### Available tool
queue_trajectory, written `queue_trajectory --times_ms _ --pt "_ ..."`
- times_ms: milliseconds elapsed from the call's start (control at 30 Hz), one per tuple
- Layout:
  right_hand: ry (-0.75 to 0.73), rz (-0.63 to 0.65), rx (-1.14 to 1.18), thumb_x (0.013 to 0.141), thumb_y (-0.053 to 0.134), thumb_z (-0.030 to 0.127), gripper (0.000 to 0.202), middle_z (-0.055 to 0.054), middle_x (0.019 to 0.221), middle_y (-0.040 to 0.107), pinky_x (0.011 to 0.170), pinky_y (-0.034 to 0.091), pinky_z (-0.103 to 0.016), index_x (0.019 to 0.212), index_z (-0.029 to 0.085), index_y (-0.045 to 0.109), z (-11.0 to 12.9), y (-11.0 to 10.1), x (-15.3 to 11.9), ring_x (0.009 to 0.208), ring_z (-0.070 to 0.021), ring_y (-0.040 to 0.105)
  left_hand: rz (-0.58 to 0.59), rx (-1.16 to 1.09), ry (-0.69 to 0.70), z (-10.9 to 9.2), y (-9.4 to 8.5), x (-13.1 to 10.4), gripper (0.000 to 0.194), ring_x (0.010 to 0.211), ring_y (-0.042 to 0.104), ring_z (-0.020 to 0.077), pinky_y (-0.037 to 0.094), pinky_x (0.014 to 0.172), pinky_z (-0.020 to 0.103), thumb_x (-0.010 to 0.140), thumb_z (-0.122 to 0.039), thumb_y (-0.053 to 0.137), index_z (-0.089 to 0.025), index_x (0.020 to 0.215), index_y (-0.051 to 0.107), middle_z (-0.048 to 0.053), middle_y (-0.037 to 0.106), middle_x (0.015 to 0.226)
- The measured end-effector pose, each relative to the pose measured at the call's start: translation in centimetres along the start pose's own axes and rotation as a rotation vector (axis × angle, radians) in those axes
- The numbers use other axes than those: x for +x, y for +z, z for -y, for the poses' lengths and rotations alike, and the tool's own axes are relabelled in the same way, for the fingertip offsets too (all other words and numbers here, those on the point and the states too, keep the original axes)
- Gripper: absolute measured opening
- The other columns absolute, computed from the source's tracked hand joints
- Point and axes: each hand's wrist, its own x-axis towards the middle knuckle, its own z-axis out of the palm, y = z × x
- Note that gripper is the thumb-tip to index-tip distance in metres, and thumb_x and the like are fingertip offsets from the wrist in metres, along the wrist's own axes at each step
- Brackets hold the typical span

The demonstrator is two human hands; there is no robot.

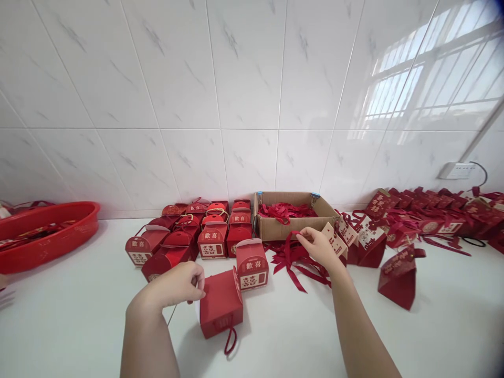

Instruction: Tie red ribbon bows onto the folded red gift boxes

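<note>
The left hand [181, 285] grips a matte red box [221, 298] (its cord loop [235, 337] deeper red); the right hand [316, 244] pinches red ribbon [290, 240]. The printed box [252, 257] alongside reads 歡喜 and 囍.

Upright red box [252, 265] lettered 歡喜 above 囍 on its front; leftmost box [146, 242] and front-row middle box [213, 240] likewise

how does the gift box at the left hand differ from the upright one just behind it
The gift box at the left hand turns a plain red face up, while the upright box shows a printed front. The first shows a dark red cord loop; the upright box shows none. Fingers touch the first; no hand touches the upright box. Both are red.
</note>
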Motion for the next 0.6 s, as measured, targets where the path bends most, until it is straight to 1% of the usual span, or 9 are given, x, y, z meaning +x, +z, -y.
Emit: queue_trajectory --times_ms 67,133,233,333,400,467,500,533,600 --pt "0.040 0.055 0.108 0.087 0.046 0.043 0.025 -0.005 0.084 0.066 0.070 0.049 -0.032 0.082 0.019 0.052 0.2 0.4 0.0 0.077 -0.0183 0.064 0.028 0.025 0.027 -0.6 0.0 -0.6 0.006 0.057 0.055 0.0167 0.034 0.048 0.023 0.057 -0.026 0.058 -0.021 0.060 0.058 0.000 0.062 0.061" --pt "0.089 0.138 0.197 0.086 0.048 0.042 0.024 -0.005 0.079 0.067 0.062 0.050 -0.030 0.079 0.019 0.050 0.1 1.8 0.2 0.070 -0.0177 0.065 0.041 0.058 0.062 -1.4 0.2 -1.2 0.008 0.057 0.055 0.0166 0.032 0.047 0.023 0.059 -0.028 0.059 -0.021 0.062 0.061 0.000 0.063 0.063" --pt "0.146 0.199 0.284 0.081 0.057 0.038 0.023 -0.003 0.075 0.066 0.055 0.047 -0.027 0.072 0.019 0.047 0.1 5.6 0.3 0.063 -0.0170 0.064 0.071 0.099 0.134 -2.9 0.9 -1.7 0.009 0.058 0.056 0.0170 0.033 0.046 0.024 0.059 -0.029 0.061 -0.022 0.063 0.063 0.000 0.063 0.066" --pt "0.149 0.245 0.396 0.081 0.057 0.039 0.024 -0.001 0.075 0.065 0.060 0.048 -0.027 0.071 0.021 0.045 0.7 9.8 0.0 0.067 -0.0163 0.065 0.148 0.134 0.226 -4.3 1.9 -1.7 0.008 0.058 0.058 0.0178 0.034 0.045 0.024 0.059 -0.028 0.063 -0.022 0.063 0.066 0.000 0.063 0.065" --pt "0.139 0.290 0.489 0.081 0.055 0.045 0.028 -0.001 0.077 0.066 0.063 0.049 -0.029 0.072 0.021 0.045 1.2 11.8 -0.4 0.067 -0.0167 0.066 0.182 0.156 0.269 -5.0 2.5 -1.5 0.008 0.059 0.059 0.0183 0.034 0.045 0.024 0.058 -0.028 0.065 -0.022 0.062 0.067 0.001 0.064 0.066" --pt "0.117 0.291 0.568 0.079 0.057 0.051 0.033 -0.001 0.081 0.066 0.067 0.049 -0.030 0.072 0.021 0.045 1.7 12.5 -0.6 0.067 -0.0162 0.066 0.189 0.168 0.287 -5.3 2.8 -1.3 0.008 0.059 0.059 0.0186 0.034 0.044 0.025 0.058 -0.028 0.066 -0.022 0.062 0.068 0.002 0.065 0.066" --pt "0.103 0.273 0.599 0.077 0.059 0.054 0.036 -0.002 0.081 0.065 0.067 0.049 -0.030 0.072 0.021 0.045 1.9 12.3 -0.6 0.066 -0.0156 0.066 0.186 0.167 0.287 -5.3 2.9 -1.1 0.008 0.059 0.059 0.0188 0.034 0.044 0.025 0.059 -0.028 0.065 -0.021 0.063 0.069 0.002 0.066 0.065" --pt "0.088 0.247 0.625 0.075 0.061 0.055 0.038 -0.002 0.081 0.065 0.066 0.048 -0.029 0.072 0.021 0.045 2.1 11.8 -0.5 0.064 -0.0145 0.064 0.181 0.161 0.282 -5.2 2.9 -1.0 0.009 0.059 0.060 0.0190 0.034 0.044 0.025 0.061 -0.028 0.064 -0.021 0.063 0.069 0.002 0.066 0.065" --pt "0.058 0.176 0.665 0.072 0.064 0.057 0.040 -0.001 0.076 0.063 0.058 0.044 -0.025 0.073 0.020 0.048 2.4 10.1 -0.2 0.054 -0.0109 0.057 0.158 0.131 0.261 -4.8 2.8 -0.7 0.012 0.060 0.062 0.0197 0.035 0.045 0.025 0.065 -0.027 0.058 -0.021 0.065 0.069 0.003 0.068 0.066"
